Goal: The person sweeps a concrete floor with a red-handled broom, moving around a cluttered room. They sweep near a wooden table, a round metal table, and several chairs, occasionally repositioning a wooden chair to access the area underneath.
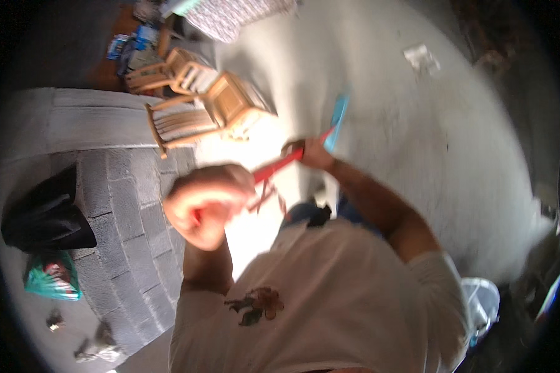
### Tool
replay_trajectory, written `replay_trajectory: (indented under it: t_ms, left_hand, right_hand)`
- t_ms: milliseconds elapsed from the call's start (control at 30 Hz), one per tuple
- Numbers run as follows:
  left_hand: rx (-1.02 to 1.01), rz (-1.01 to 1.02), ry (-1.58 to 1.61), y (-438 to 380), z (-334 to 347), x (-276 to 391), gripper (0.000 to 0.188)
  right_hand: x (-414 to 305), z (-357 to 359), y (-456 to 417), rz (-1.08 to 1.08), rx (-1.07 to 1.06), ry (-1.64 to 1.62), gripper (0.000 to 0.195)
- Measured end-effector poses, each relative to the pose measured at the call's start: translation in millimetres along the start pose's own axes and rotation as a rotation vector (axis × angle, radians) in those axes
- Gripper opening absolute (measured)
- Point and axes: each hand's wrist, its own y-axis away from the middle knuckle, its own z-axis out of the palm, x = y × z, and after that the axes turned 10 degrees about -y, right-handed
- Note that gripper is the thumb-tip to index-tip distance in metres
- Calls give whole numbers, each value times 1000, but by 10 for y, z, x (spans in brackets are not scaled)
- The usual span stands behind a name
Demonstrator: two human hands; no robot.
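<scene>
A red long handle [278, 168] slants across the middle of the view, with a light-blue broom or mop head [338, 116] at its far end near the floor. Around the handle's upper end, close to the camera, my left hand [210, 200] is closed and somewhat blurred. Farther down the same handle my right hand [313, 153] grips it, not far from the blue head. The bristles or pad under the head cannot be made out.
Wooden chairs [231, 98] stand ahead to the left, beside a grey block wall [126, 224]. A black cloth or bag [51, 219] and a green plastic bag [53, 275] hang at left. Pale litter [421, 58] lies on the concrete floor [392, 116]. A whitish bucket-like container [483, 300] is at lower right.
</scene>
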Motion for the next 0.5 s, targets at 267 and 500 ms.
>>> replay_trajectory:
  t_ms: [267,500]
  left_hand:
    - [-106,-314,-523,188,-160,-217,30]
    - [-79,-470,-374,193,-446,-1080,24]
  right_hand:
    - [150,1532,-591,14,-411,-472,11]
    - [447,1284,-852,112,-429,-275,14]
